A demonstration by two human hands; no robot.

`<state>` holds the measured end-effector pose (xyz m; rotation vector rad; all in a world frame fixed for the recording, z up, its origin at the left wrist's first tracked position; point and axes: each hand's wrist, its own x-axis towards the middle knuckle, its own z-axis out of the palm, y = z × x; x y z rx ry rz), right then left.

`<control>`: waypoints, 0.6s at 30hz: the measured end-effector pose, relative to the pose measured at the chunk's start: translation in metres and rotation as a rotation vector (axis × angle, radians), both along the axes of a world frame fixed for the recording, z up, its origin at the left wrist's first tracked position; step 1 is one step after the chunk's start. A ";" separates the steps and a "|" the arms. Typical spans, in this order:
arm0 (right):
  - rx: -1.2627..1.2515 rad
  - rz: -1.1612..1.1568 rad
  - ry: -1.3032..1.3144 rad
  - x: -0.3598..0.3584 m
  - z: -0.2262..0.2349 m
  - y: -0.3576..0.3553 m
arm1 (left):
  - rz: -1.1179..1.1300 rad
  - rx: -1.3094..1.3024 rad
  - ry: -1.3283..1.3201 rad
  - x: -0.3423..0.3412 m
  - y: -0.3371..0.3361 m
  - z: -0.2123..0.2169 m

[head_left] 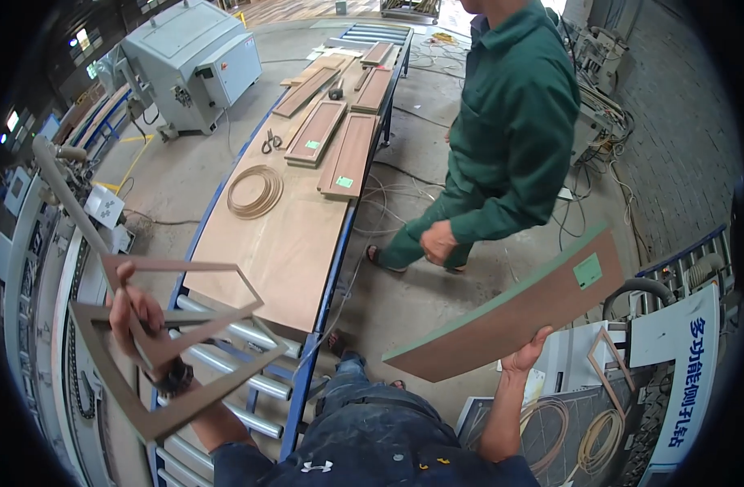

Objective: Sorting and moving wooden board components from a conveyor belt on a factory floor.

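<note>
My left hand [137, 312] is closed around two open rectangular wooden frames [214, 395], held tilted over the rollers at the left. A dark watch sits on that wrist. At the right, my right hand [528, 352] grips the lower edge of a flat brown panel [502, 315]. This panel has a pale green long edge and a green label near its far right end. It is raised above the floor, slanting up to the right. Part of the right fingers is hidden behind the panel.
A plywood sheet [287, 260] lies on the blue-sided roller conveyor [234, 369], bearing a coil of edging strip [254, 192], scissors [271, 142] and several framed panels [352, 154]. A co-worker in green [514, 122] stands beside it. More coils [601, 440] and a thin frame [611, 369] rest at lower right.
</note>
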<state>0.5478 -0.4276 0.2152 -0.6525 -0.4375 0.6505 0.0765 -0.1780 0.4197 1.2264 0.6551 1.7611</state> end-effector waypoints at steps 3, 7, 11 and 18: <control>-0.021 0.001 -0.007 0.002 0.000 -0.007 | 0.097 -0.094 -0.029 0.005 0.021 -0.011; -0.025 -0.011 0.003 0.004 -0.001 -0.014 | 0.255 -0.162 0.039 0.011 0.044 -0.034; -0.026 0.014 -0.007 0.001 0.005 -0.012 | 0.404 -0.147 -0.026 -0.015 0.098 -0.080; -0.117 -0.036 -0.107 0.006 0.003 0.001 | 0.477 -0.123 0.087 -0.023 0.128 -0.115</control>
